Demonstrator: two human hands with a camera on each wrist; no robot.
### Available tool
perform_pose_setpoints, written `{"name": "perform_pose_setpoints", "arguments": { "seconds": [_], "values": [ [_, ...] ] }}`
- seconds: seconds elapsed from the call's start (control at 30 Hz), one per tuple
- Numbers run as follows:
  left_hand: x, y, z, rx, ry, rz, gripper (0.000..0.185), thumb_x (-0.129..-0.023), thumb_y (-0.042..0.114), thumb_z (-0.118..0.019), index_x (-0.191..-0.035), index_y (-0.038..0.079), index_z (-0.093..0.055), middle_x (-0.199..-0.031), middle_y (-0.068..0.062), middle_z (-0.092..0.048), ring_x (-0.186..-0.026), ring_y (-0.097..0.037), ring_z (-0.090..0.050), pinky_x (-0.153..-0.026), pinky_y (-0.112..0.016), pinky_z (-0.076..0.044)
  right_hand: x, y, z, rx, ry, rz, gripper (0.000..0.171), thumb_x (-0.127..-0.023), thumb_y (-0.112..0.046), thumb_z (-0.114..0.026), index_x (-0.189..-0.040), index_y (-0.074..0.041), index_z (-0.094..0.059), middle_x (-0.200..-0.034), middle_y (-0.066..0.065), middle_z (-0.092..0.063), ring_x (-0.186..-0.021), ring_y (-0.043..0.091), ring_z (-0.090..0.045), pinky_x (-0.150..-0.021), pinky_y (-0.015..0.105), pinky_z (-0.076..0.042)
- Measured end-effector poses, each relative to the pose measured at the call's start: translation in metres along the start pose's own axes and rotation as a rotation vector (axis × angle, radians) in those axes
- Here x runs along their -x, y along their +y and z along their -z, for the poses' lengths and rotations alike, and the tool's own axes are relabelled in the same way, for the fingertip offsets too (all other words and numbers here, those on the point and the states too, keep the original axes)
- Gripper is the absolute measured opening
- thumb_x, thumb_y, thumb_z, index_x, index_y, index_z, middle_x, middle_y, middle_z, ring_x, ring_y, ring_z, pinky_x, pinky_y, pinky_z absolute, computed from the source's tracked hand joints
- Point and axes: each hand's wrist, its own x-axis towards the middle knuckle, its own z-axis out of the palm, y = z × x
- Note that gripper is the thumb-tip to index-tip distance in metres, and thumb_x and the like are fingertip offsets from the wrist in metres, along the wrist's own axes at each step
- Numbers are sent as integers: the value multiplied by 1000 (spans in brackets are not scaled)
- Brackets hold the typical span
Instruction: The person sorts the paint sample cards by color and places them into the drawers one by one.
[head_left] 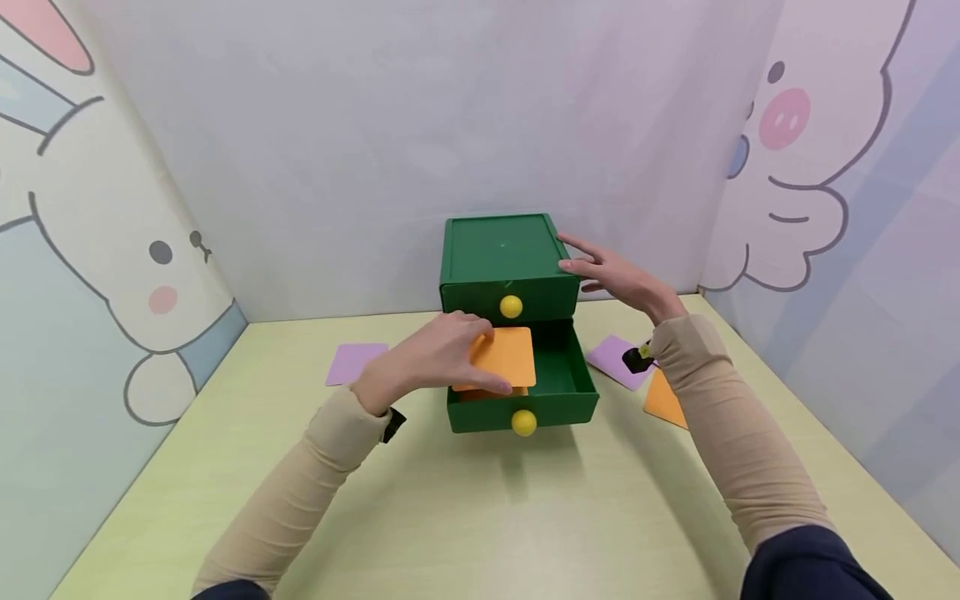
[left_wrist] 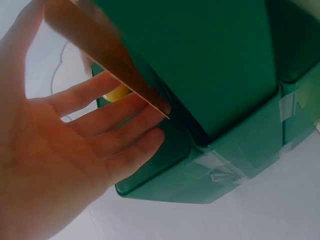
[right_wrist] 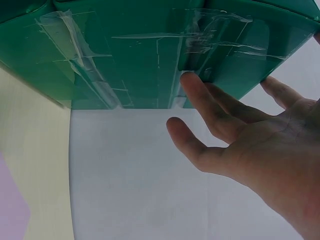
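My left hand (head_left: 442,354) pinches an orange square card (head_left: 513,354) between thumb and fingers. It holds the card over the pulled-out lower drawer (head_left: 558,408) of a small green drawer box (head_left: 502,250). In the left wrist view the card (left_wrist: 102,47) appears tilted and edge-on beside the green plastic. Some orange shows under the card inside the drawer, but what it is cannot be told. At the box's upper right edge, my right hand (head_left: 618,275) touches the side with spread fingers; in the right wrist view its fingertips (right_wrist: 192,82) meet the taped side.
Yellow round knobs (head_left: 524,422) sit on both drawer fronts, and the upper drawer (head_left: 480,304) is closed. A purple card (head_left: 356,362) lies left of the box. Another purple card (head_left: 615,360) and an orange card (head_left: 663,400) lie to its right. Printed cloth walls surround the table (head_left: 465,533).
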Motion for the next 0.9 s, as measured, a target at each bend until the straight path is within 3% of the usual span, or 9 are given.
{"name": "perform_pose_setpoints", "arguments": {
  "seconds": [0.47, 0.9],
  "values": [
    [-16, 13, -9, -32, -31, 42, 73, -74, 69, -68, -118, 12, -62, -103, -3, -67, -88, -17, -53, -73, -27, -43, 0, -3, -1, 12, 6, -10, 66, -97, -47, -51, -152, -44, -16, -164, -4, -6, -146, 31, -25, -113, 60, -31],
    [-29, 22, -18, -60, -62, 12, 69, -76, 71, -64, -115, 13, -62, -93, -1, -65, -80, -15, -54, -68, -24, -43, -1, -2, -2, 19, 8, -3, 67, -97, -47, -51, -153, -41, -15, -164, -2, -7, -146, 32, -25, -112, 60, -31]
  ]
}}
